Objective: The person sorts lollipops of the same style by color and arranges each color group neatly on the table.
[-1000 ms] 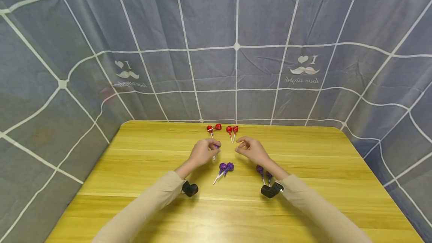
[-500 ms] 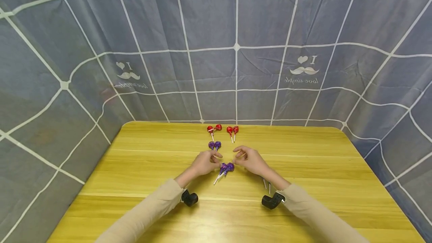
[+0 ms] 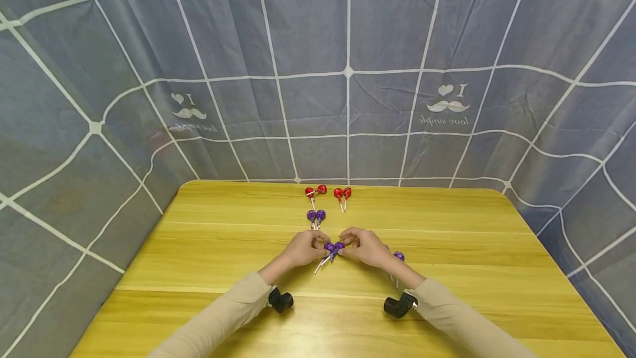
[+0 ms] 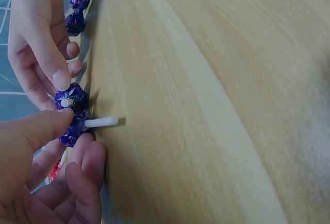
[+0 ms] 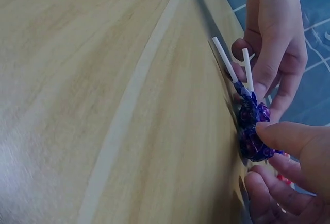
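Two purple-wrapped lollipops (image 3: 334, 248) lie side by side on the wooden table, their white sticks pointing toward me and to the left. My left hand (image 3: 304, 248) pinches the left lollipop (image 4: 77, 128) at its head with thumb and fingers. From the other side, my right hand (image 3: 366, 247) pinches the right lollipop (image 5: 253, 144), thumb on the near side. In the right wrist view both white sticks show, one (image 5: 224, 59) slanting away from the other. The fingers partly hide the candy heads.
Just beyond is a purple pair (image 3: 316, 215). Farther back lie two red pairs, one crossed (image 3: 310, 191) and one side by side (image 3: 343, 193). Another purple lollipop (image 3: 399, 256) shows beside my right forearm, which partly covers that pair. A grey curtain (image 3: 318, 104) hangs behind the table.
Both hands have come toward me from beside the farther purple pair, now uncovered, to the nearer purple pair. Their fingers have closed in on its candy heads.
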The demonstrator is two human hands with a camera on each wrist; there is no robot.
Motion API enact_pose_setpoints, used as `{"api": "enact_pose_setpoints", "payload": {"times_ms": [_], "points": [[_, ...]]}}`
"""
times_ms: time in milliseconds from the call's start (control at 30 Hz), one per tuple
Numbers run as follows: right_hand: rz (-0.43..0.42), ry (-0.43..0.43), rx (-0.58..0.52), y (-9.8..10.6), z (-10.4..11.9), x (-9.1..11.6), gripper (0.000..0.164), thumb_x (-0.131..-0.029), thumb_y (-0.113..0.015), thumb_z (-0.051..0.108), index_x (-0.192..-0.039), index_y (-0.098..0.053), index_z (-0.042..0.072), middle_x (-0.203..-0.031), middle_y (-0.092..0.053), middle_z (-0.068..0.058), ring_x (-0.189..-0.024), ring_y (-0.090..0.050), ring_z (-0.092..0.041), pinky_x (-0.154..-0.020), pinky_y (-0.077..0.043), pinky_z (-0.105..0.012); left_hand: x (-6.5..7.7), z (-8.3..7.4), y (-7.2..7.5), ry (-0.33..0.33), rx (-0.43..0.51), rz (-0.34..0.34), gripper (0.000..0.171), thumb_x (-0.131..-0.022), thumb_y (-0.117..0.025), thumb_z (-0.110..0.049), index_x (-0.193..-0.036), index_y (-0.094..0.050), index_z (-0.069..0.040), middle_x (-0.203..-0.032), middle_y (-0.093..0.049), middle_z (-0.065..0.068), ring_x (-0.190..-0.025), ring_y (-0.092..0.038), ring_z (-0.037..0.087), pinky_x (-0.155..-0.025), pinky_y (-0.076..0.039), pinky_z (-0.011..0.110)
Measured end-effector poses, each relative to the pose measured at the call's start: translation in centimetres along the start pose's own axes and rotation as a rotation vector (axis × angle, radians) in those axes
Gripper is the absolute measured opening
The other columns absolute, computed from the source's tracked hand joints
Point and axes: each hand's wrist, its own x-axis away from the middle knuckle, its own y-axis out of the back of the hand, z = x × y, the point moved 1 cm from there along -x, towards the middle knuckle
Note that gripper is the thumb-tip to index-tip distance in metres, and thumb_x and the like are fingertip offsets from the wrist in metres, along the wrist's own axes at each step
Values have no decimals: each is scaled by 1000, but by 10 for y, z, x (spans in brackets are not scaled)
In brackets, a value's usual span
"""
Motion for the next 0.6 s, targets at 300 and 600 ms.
{"api": "enact_pose_setpoints", "payload": {"times_ms": [300, 600], "points": [[5, 1, 32, -3, 0, -2, 29, -83, -74, 19, -108, -69, 5, -91, -70, -5, -63, -50, -7, -53, -39, -19, -1, 0, -1, 8, 13, -3, 29, -86, -68, -7, -113, -65, 3, -66, -67, 7, -51, -55, 8, -47, -38, 19], [47, 47, 45, -1, 0, -3, 28, -83, -74, 15, -109, -70, 5, -92, -70, -5, -62, -51, -5, -54, -41, -18, -2, 0, -1, 41, 12, 6, 30, -88, -67, -11, -115, -66, 2, -63, -66, 7, -48, -52, 8, -47, -35, 19]]}}
